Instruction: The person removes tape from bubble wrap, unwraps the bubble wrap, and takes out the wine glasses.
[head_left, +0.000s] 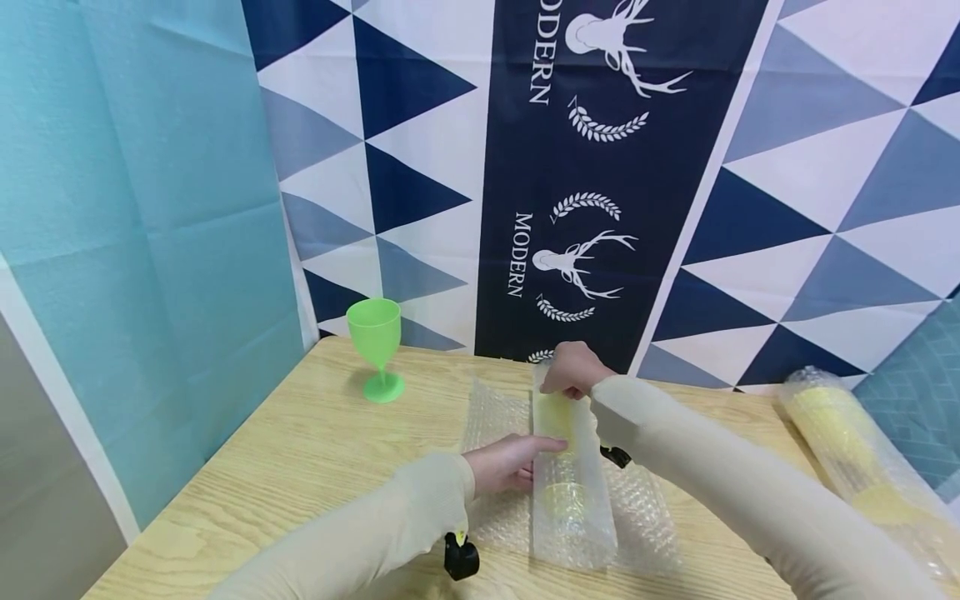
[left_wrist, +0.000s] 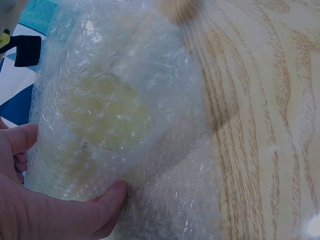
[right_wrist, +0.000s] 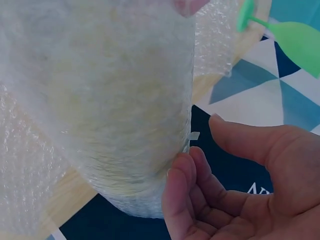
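A long bubble-wrapped bundle [head_left: 573, 521] with something yellow inside lies on a flat sheet of bubble wrap [head_left: 647, 521]. My left hand [head_left: 504, 465] holds the bundle's left side, its thumb laid over the wrap and its fingers at the side; the left wrist view shows a round yellow shape through the layers. At the far end is my right hand [head_left: 573, 368]. In the right wrist view its bent fingertips touch the bundle's edge, just below a small clear tab [right_wrist: 194, 135], while the thumb stands apart.
A green plastic goblet [head_left: 375, 332] stands at the table's back left. Another wrapped yellow bundle [head_left: 832, 429] lies along the right side. Patterned cloth [head_left: 420, 167] hangs right behind the wooden table [head_left: 300, 454], and a teal cloth [head_left: 150, 208] hangs at its left.
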